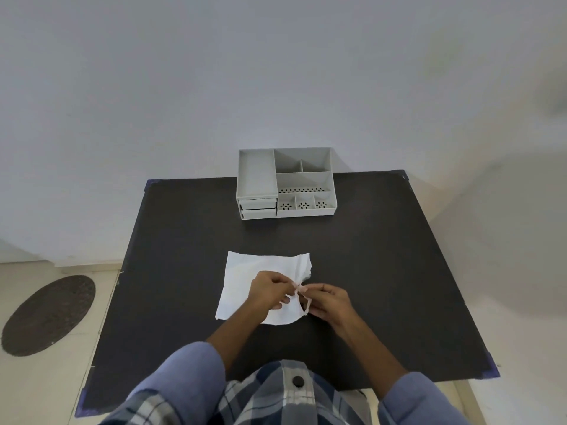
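Pouch: white cloth pouch (245, 280) lies flat at lower centre of the black table (184, 240), partly under the left hand.
Left hand (270, 289): pinches the drawstring (302, 294) at the pouch's right edge.
Right hand (329, 302): pinches the same drawstring, just beside the pouch.
Background: grey organizer (285, 182), upper centre, well apart.

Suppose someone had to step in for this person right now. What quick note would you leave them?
Left hand: pinches the drawstring at the gathered mouth of the white cloth pouch.
Right hand: pinches the drawstring too, close beside the left.
The pouch lies flat on the black table; a grey organizer stands at the far edge, untouched.
Done: the mouth looks drawn together.
Left: probably finishing the knot.
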